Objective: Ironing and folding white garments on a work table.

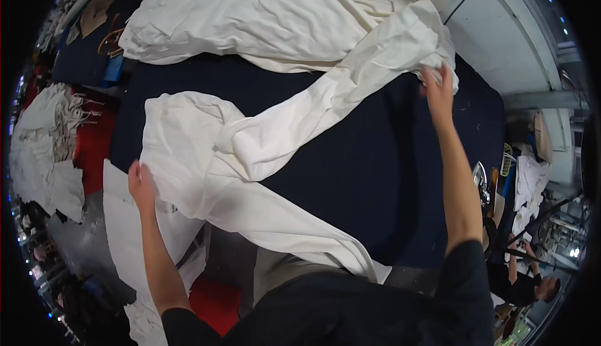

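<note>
A pair of white trousers (188,158) lies across a dark blue padded table (347,181), its waist end to the left and its legs spread apart. My left hand (142,184) grips the fabric edge at the waist end. At the far right, my right hand (437,83) is on the end of the upper leg, with thumb and fingers around the cloth. The lower leg runs toward my body and hangs over the table's near edge. Folds hide part of the crotch area.
White cloth (244,17) is heaped along the far side. An iron (480,181) stands at the right edge. White garments hang over red cloth (96,144) on the left, and white sheets (124,224) hang nearer me. Another person (526,280) works at lower right.
</note>
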`<state>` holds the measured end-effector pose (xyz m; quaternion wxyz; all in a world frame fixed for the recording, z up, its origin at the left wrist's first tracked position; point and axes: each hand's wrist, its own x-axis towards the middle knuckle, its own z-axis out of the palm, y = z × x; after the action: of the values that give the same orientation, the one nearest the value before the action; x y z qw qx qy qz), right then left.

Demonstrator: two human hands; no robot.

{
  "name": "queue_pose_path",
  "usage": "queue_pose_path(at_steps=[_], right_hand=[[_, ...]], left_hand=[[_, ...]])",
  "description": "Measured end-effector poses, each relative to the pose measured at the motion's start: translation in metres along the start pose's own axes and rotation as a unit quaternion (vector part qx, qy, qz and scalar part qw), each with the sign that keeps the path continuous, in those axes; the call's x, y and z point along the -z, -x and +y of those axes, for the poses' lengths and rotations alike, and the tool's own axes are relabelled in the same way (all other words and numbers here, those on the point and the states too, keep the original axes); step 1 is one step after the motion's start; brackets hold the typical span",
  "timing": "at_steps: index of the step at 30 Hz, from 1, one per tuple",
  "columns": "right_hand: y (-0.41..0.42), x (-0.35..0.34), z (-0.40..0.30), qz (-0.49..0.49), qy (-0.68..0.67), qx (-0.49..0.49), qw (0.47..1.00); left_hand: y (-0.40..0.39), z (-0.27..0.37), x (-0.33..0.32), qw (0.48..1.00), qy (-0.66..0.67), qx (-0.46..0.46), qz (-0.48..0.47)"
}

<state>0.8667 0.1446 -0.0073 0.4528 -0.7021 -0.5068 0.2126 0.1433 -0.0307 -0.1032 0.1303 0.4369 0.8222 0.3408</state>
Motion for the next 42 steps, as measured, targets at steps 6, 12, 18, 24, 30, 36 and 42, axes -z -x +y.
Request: queue_pose_path(at_steps=[6, 12, 18, 24, 30, 36, 42], right_hand=[[-0.118, -0.005, 0.007, 0.078, 0.279, 0.265, 0.92], [-0.047, 0.234, 0.08, 0.071, 0.496, 0.156, 0.851], [0.117, 0.34, 0.216, 0.09, 0.563, -0.053, 0.82], [0.073, 0.251, 0.142, -0.062, 0.629, -0.078, 0.771], [0.08, 0.303, 0.197, -0.095, 0.461, -0.101, 0.877], [0.09, 0.368, 0.152, 0.088, -0.091, -0.1, 0.987], [0.145, 0.279, 0.176, -0.127, -0.148, -0.417, 0.888]], left_hand=[[-0.062, 0.092, -0.082, 0.997, -0.07, -0.005, -0.035], [-0.094, 0.072, -0.061, 0.988, 0.076, -0.009, -0.132], [-0.073, 0.065, -0.004, 0.869, 0.334, 0.128, -0.341], [-0.059, 0.14, -0.018, 0.903, 0.213, 0.221, -0.301], [-0.069, 0.161, 0.018, 0.857, 0.409, 0.183, -0.253], [-0.017, 0.163, 0.102, 0.843, 0.521, 0.132, -0.029], [0.046, 0.107, 0.102, 0.825, 0.508, 0.248, 0.006]])
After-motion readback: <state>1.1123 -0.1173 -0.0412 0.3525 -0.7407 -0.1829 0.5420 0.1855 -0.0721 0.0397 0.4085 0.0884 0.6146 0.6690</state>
